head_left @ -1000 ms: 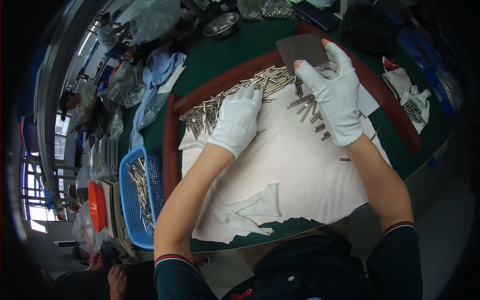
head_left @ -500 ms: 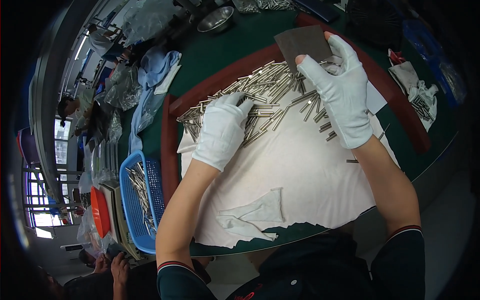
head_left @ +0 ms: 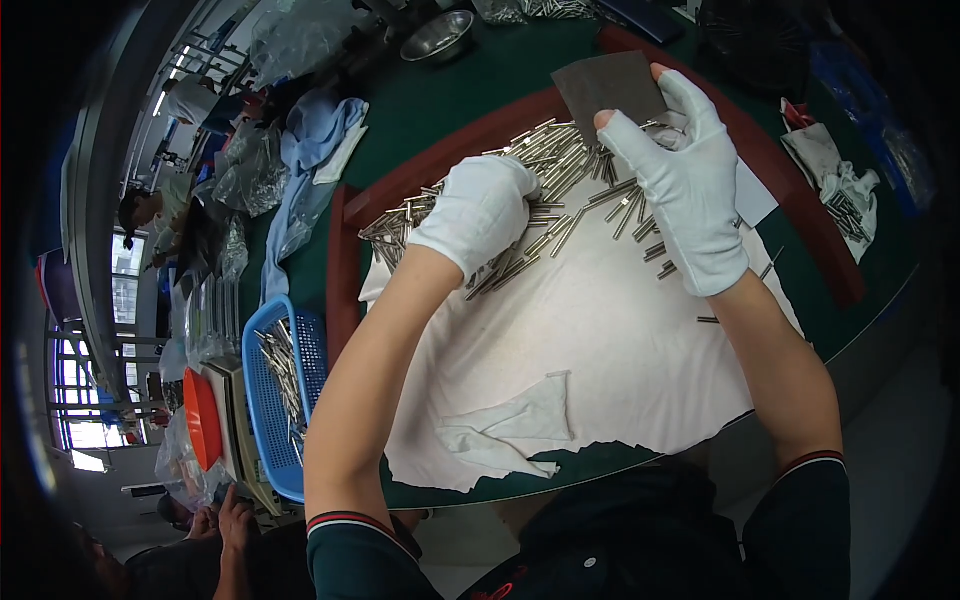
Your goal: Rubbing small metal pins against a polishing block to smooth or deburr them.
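Observation:
Both my hands wear white gloves. My left hand (head_left: 474, 212) lies on the left side of a pile of short, shiny metal rods (head_left: 562, 160), its fingers curled down and closed; what they hold is hidden. To the right, my right hand (head_left: 688, 190) is raised over the pile's right end. Its bare thumb tip and a bare fingertip pinch a dark brown, square, stiff-looking sheet (head_left: 608, 92). Under the rods spreads a pale pink cloth (head_left: 620, 340). A few loose rods (head_left: 655, 250) lie beneath my right hand.
A dark red raised border (head_left: 465, 142) frames the cloth. At left stands a blue plastic basket (head_left: 258, 400) of rods, near an orange-red tray (head_left: 202, 420). A crumpled white cloth piece (head_left: 525, 420) lies in front. A metal bowl (head_left: 437, 37) stands behind. Other people are at the left.
My left hand has shifted right and slightly away over the rods, and its fingers have curled in. My right hand and the dark sheet have hardly moved.

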Motion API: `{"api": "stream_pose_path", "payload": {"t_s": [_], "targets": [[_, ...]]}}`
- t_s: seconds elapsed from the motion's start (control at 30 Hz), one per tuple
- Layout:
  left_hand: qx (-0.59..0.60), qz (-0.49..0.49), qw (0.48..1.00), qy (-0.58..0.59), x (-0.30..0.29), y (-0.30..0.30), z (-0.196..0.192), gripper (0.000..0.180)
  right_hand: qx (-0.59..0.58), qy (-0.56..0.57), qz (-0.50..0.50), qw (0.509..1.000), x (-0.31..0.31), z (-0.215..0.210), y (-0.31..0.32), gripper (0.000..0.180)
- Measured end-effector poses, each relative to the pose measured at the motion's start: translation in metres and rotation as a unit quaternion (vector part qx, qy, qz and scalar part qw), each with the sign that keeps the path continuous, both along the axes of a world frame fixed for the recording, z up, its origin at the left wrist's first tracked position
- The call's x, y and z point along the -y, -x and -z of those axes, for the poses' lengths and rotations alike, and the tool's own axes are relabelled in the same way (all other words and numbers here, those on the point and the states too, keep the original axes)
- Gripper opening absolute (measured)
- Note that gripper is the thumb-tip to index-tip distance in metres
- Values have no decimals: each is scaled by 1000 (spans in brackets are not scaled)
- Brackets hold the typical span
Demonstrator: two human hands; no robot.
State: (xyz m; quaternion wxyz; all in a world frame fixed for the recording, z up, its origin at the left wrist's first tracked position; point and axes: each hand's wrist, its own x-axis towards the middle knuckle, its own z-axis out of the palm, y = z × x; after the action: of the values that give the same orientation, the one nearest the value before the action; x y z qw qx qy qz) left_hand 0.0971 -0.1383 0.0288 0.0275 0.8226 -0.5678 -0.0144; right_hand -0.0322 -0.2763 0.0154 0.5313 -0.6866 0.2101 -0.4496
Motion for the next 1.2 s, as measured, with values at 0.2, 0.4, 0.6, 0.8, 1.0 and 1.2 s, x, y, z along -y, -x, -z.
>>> {"api": "stream_pose_path", "payload": {"t_s": [0.2, 0.4, 0.6, 0.8, 1.0, 1.2], "targets": [[-17, -5, 998, -58, 8, 0, -9, 18, 8, 3, 7, 1000, 0, 0, 0, 78], [-29, 0, 996, -82, 15, -7, -8, 17, 9, 19, 10, 1000, 1, 0, 0, 77], [-19, 5, 995, -102, 14, -3, -14, 19, 7, 12, 1, 1000, -3, 1, -2, 77], [-206, -80, 973, 70, -23, 31, -42, 12, 12, -6, -9, 1000, 1, 6, -2, 77], [-707, -192, 616, 289, -98, 62, -36, 14, -12, -20, -61, 998, -13, -1, 3, 75], [-745, -206, 520, 363, -139, 68, -1, 39, -28, -76, -96, 992, -28, -4, 3, 74]]}}
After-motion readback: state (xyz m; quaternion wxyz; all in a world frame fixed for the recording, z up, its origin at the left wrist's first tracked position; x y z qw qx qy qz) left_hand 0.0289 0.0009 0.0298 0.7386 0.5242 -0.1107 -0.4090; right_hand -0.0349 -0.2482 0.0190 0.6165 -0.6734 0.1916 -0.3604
